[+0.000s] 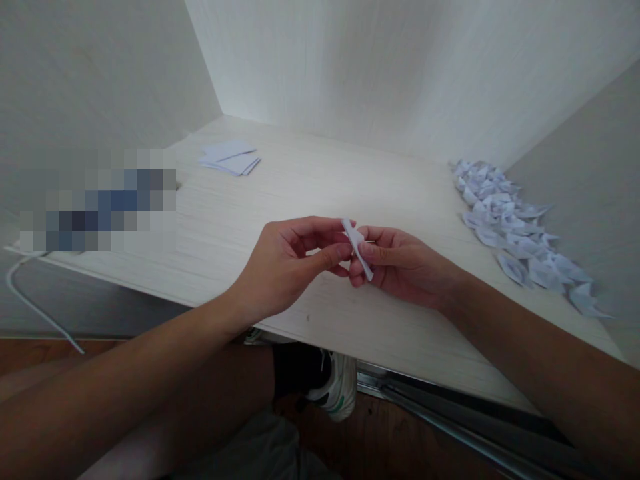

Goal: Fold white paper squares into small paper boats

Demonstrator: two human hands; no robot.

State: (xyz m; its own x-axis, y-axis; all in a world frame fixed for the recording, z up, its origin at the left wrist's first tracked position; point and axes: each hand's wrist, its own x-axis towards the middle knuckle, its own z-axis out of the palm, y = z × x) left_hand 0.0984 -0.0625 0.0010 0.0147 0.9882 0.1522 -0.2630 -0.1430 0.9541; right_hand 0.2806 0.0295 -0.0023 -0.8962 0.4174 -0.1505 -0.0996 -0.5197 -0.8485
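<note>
Over the middle of the white table, a small folded piece of white paper (357, 245) is held between both hands, tilted with its narrow edge toward me. My left hand (295, 260) pinches its left side between thumb and fingers. On the other side, my right hand (395, 260) grips it with the thumb on the near face and fingers curled behind. Fingertips cover part of the folds.
Flat white paper sheets (230, 158) lie loosely stacked at the back left. Along the right wall, many folded paper shapes (520, 227) are heaped. A blurred-out object sits at the left edge, near a white cable (35, 307). The table (310, 173) meets walls behind and right.
</note>
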